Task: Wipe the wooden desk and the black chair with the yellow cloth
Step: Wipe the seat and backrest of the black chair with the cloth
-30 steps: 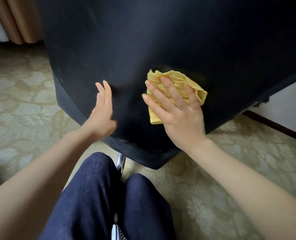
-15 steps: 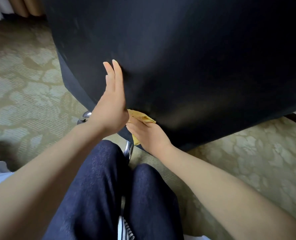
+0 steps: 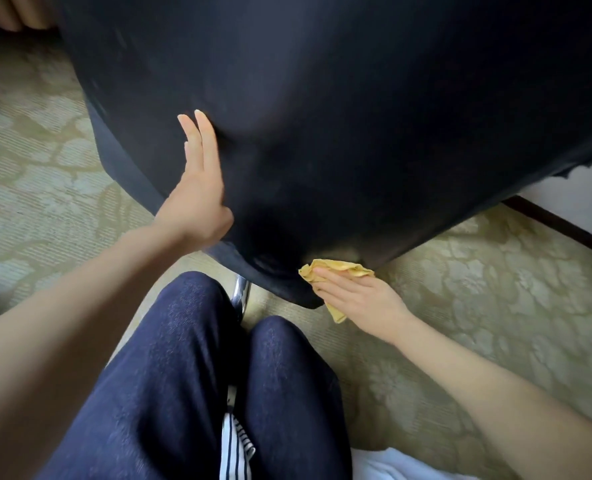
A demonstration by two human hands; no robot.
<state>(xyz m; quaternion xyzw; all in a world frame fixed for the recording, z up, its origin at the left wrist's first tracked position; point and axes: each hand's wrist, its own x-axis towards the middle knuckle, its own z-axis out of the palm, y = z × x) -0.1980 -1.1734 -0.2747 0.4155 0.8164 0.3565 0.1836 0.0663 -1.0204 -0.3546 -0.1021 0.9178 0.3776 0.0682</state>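
Note:
The black chair (image 3: 339, 116) fills the upper part of the head view, its padded surface tilted toward me. My left hand (image 3: 197, 195) lies flat against its left side with straight fingers. The yellow cloth (image 3: 336, 270) is bunched at the chair's lower front edge. My right hand (image 3: 360, 303) presses the cloth against that edge with straight fingers; part of the cloth hangs below the hand. The wooden desk is not in view.
A chrome chair leg (image 3: 240, 297) stands under the chair, just above my knees in dark blue trousers (image 3: 183, 375). Patterned beige carpet (image 3: 478, 306) covers the floor. A white wall with a dark baseboard (image 3: 561, 226) runs at the right.
My right hand has carried the cloth from the middle of the chair surface down to its lower edge, then a little to the right. My left hand stays flat on the chair.

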